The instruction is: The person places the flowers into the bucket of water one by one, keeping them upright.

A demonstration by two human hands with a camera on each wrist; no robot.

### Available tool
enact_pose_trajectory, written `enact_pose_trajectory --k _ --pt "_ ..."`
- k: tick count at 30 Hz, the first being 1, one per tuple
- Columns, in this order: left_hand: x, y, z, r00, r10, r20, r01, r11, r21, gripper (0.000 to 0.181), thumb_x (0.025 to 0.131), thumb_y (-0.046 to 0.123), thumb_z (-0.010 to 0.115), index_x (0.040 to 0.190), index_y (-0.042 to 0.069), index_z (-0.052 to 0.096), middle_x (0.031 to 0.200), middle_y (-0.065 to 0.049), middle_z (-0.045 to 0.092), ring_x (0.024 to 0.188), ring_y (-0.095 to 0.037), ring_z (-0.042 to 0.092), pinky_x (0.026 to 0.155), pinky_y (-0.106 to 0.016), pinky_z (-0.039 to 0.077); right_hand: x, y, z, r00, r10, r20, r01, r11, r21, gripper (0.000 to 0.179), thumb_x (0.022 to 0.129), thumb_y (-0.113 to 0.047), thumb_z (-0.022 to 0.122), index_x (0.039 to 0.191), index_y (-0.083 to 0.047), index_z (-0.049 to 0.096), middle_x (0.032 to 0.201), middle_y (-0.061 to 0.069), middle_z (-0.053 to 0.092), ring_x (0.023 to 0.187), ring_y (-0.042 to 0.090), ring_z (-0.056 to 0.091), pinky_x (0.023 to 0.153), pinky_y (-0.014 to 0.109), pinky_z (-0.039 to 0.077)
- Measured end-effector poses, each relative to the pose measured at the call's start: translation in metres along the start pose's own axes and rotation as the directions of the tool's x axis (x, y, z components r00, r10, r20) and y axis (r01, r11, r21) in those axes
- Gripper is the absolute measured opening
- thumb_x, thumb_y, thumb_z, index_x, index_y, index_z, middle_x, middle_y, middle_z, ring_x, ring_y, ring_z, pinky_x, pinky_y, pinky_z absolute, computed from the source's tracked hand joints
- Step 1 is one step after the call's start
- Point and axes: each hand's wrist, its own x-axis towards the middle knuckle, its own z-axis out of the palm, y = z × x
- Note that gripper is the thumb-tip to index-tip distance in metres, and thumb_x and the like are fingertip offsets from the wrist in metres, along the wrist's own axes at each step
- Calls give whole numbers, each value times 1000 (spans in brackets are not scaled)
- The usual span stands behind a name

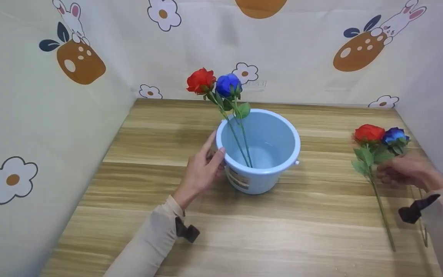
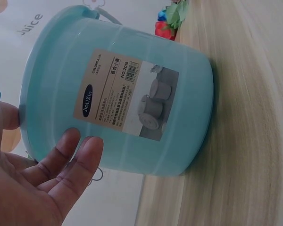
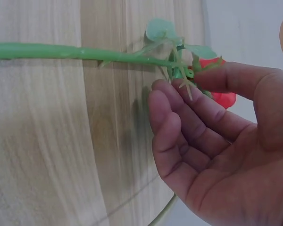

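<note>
A light-blue bucket [image 1: 258, 184] stands on the table, with a red rose [image 1: 200, 81] and a blue rose [image 1: 228, 85] leaning inside it. My left hand [image 1: 202, 169] rests against its near left side, thumb at the rim. In the left wrist view, loosely spread fingers [image 2: 78, 172] lie beside the printed label [image 2: 127, 94]. At the right, a second red rose [image 1: 369, 133] and a blue-purple rose [image 1: 395, 136] lie together. My right hand [image 1: 408, 169] is at their stems, blurred. The right wrist view shows loosely bent fingers and a thumb around green leaf tips, with a small gap.
The wood-grain table [image 1: 148, 184] is bounded by a patterned wall covering [image 1: 302, 69] at the back and both sides. The bucket's handle pivot [image 1: 297, 162] sticks out at its right. Dark camera mounts [image 1: 187, 230] are strapped to both wrists.
</note>
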Motion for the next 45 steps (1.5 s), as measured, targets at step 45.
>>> enact_pose_trajectory --k 45 --pt "-1 1 0 1000 20 14 -21 1000 20 62 112 34 51 169 24 27 151 -20 59 95 -26 71 73 -37 63 2 6 23 990 -40 136 29 996 86 25 108 -32 59 104 -18 80 97 -3 79 88 12 75 82 27 62"
